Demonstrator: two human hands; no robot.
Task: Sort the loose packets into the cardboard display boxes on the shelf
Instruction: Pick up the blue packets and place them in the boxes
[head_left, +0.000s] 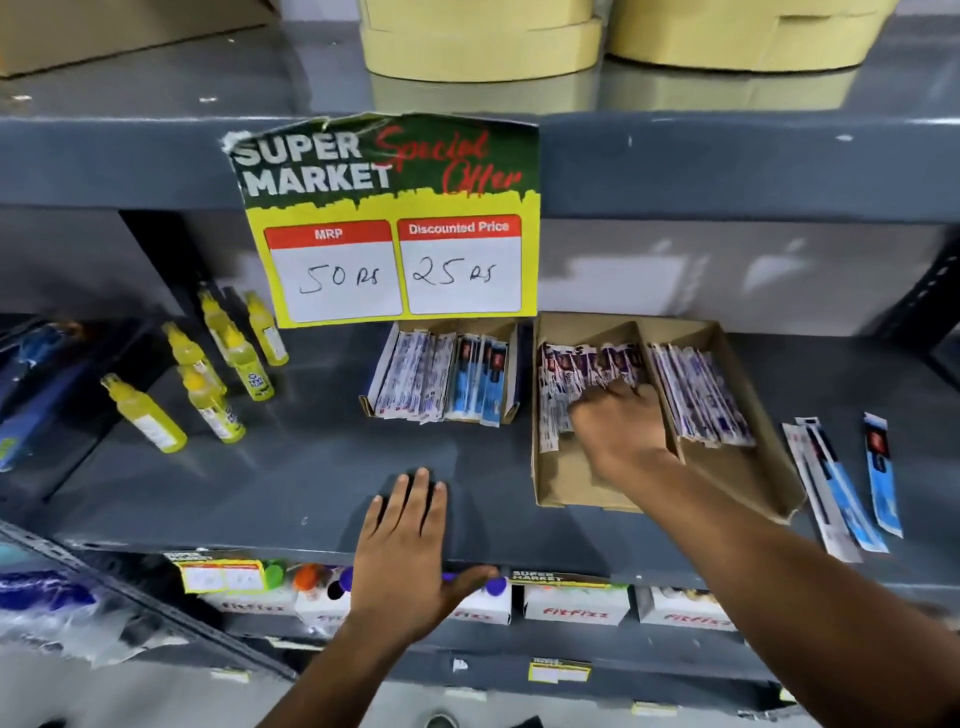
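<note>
Two cardboard display boxes stand on the grey shelf. The small left box (511, 364) holds white-purple and blue packets upright. The larger right box (576, 483) has two compartments with purple-white packets (696, 395). My right hand (621, 426) reaches into its left compartment, fingers bent down onto the packet row (566, 369); whether it grips one is hidden. My left hand (410, 551) lies flat on the shelf's front edge, fingers apart, holding nothing. Three loose packets lie right of the big box: a white one (815, 493), a blue one (844, 488) and another blue one (883, 478).
Several yellow bottles (218, 374) stand and lie on the shelf's left part. A yellow price sign (395, 218) hangs from the shelf above. White boxes (576, 608) fill the lower shelf. Bare grey shelf surface (311, 467) lies between the bottles and the boxes.
</note>
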